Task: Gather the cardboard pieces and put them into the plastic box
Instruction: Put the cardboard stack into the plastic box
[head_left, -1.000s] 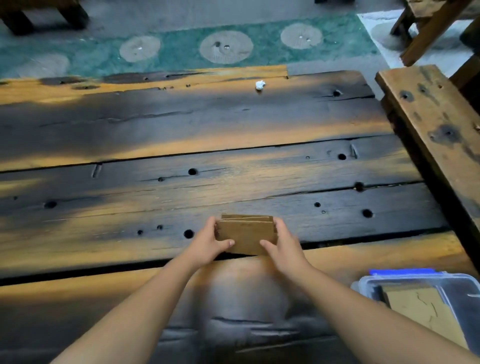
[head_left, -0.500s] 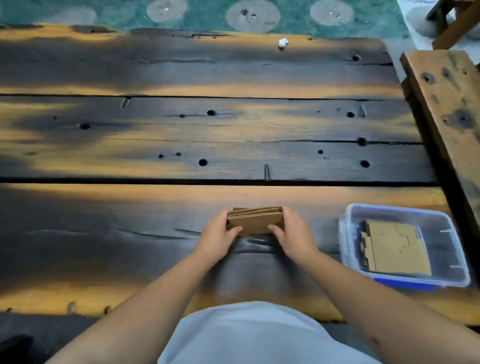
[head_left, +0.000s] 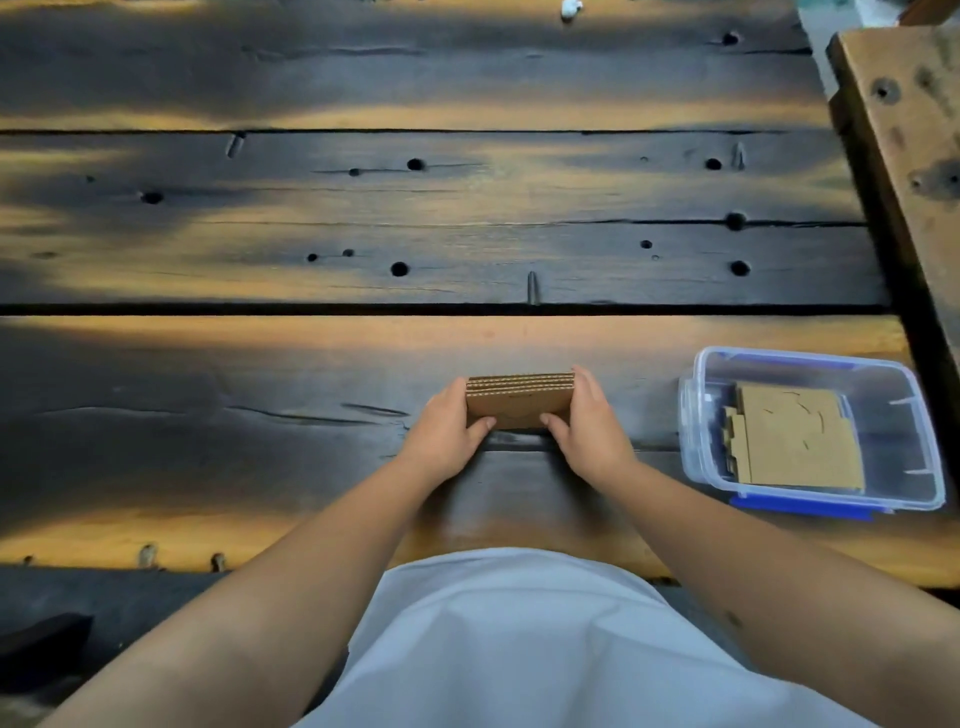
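A small stack of brown cardboard pieces (head_left: 519, 400) stands on edge on the dark wooden table (head_left: 363, 249), squared up. My left hand (head_left: 447, 431) grips its left end and my right hand (head_left: 584, 423) grips its right end. To the right, near the table's front edge, sits a clear plastic box (head_left: 701, 415) with blue clips, open on top. Inside it lie more cardboard pieces (head_left: 795, 441), flat against the bottom.
A wooden bench or beam (head_left: 914, 130) runs along the right side, just beyond the box. A tiny white scrap (head_left: 570, 8) lies at the table's far edge. The planks have holes and gaps. My white shirt fills the bottom of the view.
The view has tilted down and the stack, held between both hands, has come nearer to me, from the middle plank to the front plank. The box now shows fully on the right.
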